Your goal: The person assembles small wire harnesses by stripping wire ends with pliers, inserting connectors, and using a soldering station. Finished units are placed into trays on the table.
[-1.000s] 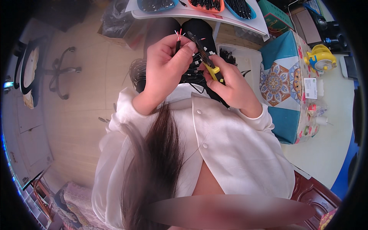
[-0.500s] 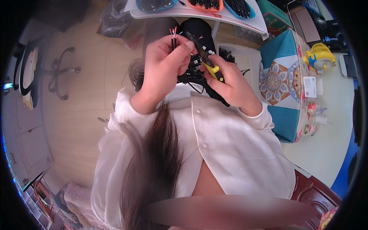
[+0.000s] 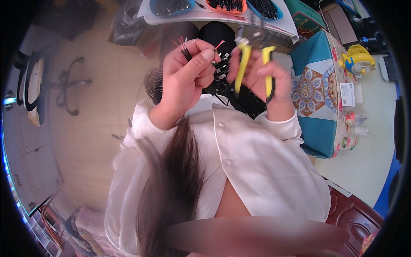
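My left hand (image 3: 188, 73) is closed in a pinch on several thin black cables (image 3: 186, 54). Fine red and pale wire ends fan out above its knuckles. From the fingertips of that hand one cable end with bared red wires (image 3: 219, 44) points up and right. In my right hand (image 3: 274, 83) are pliers (image 3: 243, 64) with yellow-and-black handles spread wide; their dark jaws point away and are smeared by motion. The pliers are apart from the wires. Below the hands a bundle of black cables with pale plugs (image 3: 221, 70) lies across my lap.
Ahead, a white table (image 3: 192, 18) bears a blue tray (image 3: 173, 13), an orange tray (image 3: 233, 12) and another blue tray (image 3: 279, 15), all holding dark cable parts. At right are a cloth-covered box (image 3: 314, 132) and a yellow fan (image 3: 359, 58). Coiled wire (image 3: 153, 83) hangs at left.
The pliers have moved up and right, away from my left hand, and their handles have spread. The wires in my left hand have shifted, with one red-wired end now apart from the others.
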Available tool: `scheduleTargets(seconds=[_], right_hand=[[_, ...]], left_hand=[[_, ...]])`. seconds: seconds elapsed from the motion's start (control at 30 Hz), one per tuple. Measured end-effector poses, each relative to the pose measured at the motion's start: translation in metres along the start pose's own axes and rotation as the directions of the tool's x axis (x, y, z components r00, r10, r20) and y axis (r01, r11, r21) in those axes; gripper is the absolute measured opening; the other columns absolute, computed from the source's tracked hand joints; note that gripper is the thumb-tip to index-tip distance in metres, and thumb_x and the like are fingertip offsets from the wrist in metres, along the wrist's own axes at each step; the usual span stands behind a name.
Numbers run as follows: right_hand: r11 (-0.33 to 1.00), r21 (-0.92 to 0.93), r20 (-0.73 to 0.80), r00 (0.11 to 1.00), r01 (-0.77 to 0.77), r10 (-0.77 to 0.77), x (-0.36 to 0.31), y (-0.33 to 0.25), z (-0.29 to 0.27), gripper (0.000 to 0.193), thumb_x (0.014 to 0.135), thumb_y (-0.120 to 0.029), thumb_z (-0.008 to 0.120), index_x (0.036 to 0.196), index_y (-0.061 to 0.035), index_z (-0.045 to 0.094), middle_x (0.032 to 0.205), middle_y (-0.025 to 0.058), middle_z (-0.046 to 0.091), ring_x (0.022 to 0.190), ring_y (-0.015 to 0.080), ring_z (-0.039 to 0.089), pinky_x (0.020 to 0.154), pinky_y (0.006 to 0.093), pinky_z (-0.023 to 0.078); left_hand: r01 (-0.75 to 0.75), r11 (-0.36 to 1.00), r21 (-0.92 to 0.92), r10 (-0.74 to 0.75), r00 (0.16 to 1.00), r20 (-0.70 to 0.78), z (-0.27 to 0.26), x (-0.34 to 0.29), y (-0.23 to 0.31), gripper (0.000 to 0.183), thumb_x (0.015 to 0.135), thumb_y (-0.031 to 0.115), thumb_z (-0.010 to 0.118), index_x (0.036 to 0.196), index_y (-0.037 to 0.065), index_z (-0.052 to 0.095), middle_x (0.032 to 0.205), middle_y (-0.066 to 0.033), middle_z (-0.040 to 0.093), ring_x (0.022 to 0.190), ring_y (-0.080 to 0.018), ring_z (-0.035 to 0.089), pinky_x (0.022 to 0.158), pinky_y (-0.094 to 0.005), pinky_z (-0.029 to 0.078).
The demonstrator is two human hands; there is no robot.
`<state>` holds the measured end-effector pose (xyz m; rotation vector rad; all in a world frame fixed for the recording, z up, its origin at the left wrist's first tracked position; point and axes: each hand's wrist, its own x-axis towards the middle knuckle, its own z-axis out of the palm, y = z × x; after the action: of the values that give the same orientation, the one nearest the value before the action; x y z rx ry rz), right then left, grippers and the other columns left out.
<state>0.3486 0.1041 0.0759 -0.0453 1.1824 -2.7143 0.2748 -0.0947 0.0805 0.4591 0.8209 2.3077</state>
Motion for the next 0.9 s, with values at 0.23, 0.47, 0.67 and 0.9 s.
scheduleTargets(seconds=[0.23,0.47,0.67,0.9], right_hand=[[0.808,-0.589,-0.059,0.998,-0.013,-0.027,-0.026,-0.011,0.01,0.055,0.072,-0.01,0.052,0.126,0.0018,0.049,0.1,0.0082,0.059,0.095,0.0177,0.056,0.088,0.0288,0.043],[0.668,-0.74,-0.062,0.997,-0.071,0.037,-0.028,0.006,0.034,0.031,0.086,-0.015,0.063,0.112,0.0001,0.056,0.091,0.0037,0.061,0.081,0.0111,0.056,0.077,0.0257,0.046],[0.685,-0.703,-0.133,0.912,0.189,-0.388,0.007,-0.002,0.04,0.022,0.087,-0.014,0.069,0.101,-0.0024,0.058,0.085,0.0014,0.062,0.075,0.0073,0.057,0.068,0.0216,0.046],[0.566,-0.779,-0.059,0.866,0.272,-0.497,0.025,0.008,0.044,0.021,0.085,-0.009,0.069,0.1,-0.0034,0.056,0.086,0.0001,0.061,0.077,0.008,0.055,0.071,0.0235,0.045]], left_hand=[[-0.272,0.821,0.503,0.329,0.944,-0.027,-0.002,0.001,-0.006,0.007,0.092,0.006,0.061,0.089,-0.001,0.06,0.063,0.0071,0.045,0.053,0.0004,0.032,0.046,-0.0193,0.024],[-0.333,0.472,0.816,0.537,0.843,0.033,0.0,-0.004,-0.01,0.004,0.089,0.003,0.065,0.087,0.001,0.063,0.064,0.0076,0.048,0.056,0.0018,0.035,0.047,-0.0164,0.028],[-0.351,0.303,0.886,0.525,0.838,0.152,0.006,-0.007,-0.013,0.004,0.085,0.001,0.066,0.086,0.002,0.062,0.062,0.001,0.054,0.053,-0.0005,0.042,0.047,-0.0177,0.036],[-0.352,0.409,0.842,0.515,0.851,0.105,0.0,-0.004,-0.013,0.004,0.086,0.0,0.065,0.085,0.001,0.062,0.063,0.0012,0.055,0.054,-0.0011,0.043,0.048,-0.0177,0.036]])
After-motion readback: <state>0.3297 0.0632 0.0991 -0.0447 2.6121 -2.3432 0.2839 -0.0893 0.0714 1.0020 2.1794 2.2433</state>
